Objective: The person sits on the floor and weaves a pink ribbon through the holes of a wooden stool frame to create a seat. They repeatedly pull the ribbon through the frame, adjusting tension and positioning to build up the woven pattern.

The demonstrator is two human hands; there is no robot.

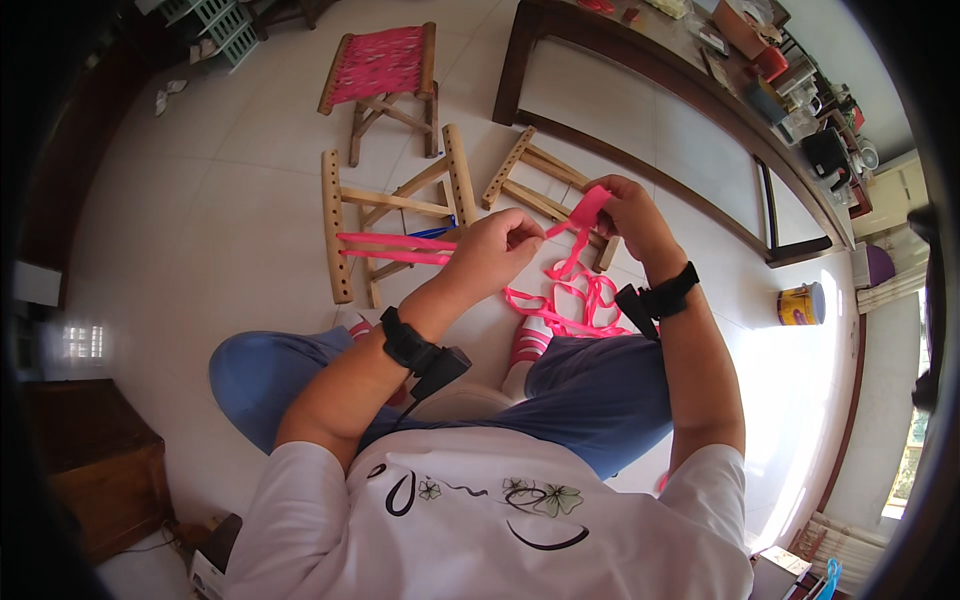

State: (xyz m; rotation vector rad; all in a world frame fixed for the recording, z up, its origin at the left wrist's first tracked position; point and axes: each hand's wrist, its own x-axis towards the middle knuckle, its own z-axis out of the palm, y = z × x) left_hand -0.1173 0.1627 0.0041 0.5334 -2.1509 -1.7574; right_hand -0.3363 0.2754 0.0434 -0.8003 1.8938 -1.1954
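Observation:
A wooden folding stool frame (pixel 336 217) with a row of holes in each rail stands on the floor before me. Strands of pink webbing strap (pixel 397 258) run from holes near the lower end of its left rail toward the right rail. My left hand (pixel 499 251), beside that right rail, pinches the strap between thumb and fingers and hides part of the rail. To the right, my right hand (pixel 634 221) grips a wider, spread-out stretch of the same strap. Slack strap hangs below it into a loose tangle on the floor by my right foot.
Beyond stands a stool (pixel 386 64) with a woven pink seat. Another bare wooden frame (pixel 551 176) is on the floor near my right hand. A long table (pixel 645 56) laden with items runs along the right; a yellow bucket (pixel 799 304) stands farther right. A blue item (pixel 435 230) lies within the nearest frame.

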